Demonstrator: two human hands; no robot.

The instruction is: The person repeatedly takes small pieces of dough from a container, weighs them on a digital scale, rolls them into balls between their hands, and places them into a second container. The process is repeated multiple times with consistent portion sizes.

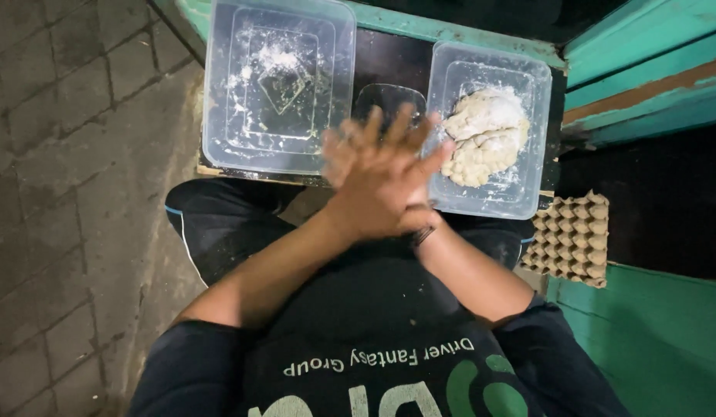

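Flour-dusted empty container (279, 85) lies up-left of the left hand (389, 197); left hand presses flat, fingers spread, against the right hand (350, 150), neither gripping anything. Container (528, 139) of dough (485, 135) sits just right; egg tray (572, 239) lower right.

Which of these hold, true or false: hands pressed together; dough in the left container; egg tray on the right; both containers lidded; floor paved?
1. The two hands are pressed palm to palm. True.
2. The pale dough lump lies in the left clear plastic container. False: it lies in the right clear plastic container; the left one holds only flour traces.
3. A brown cardboard egg tray sits at the right. True.
4. Both containers carry lids. False: both are open.
5. The floor is grey paving. True.
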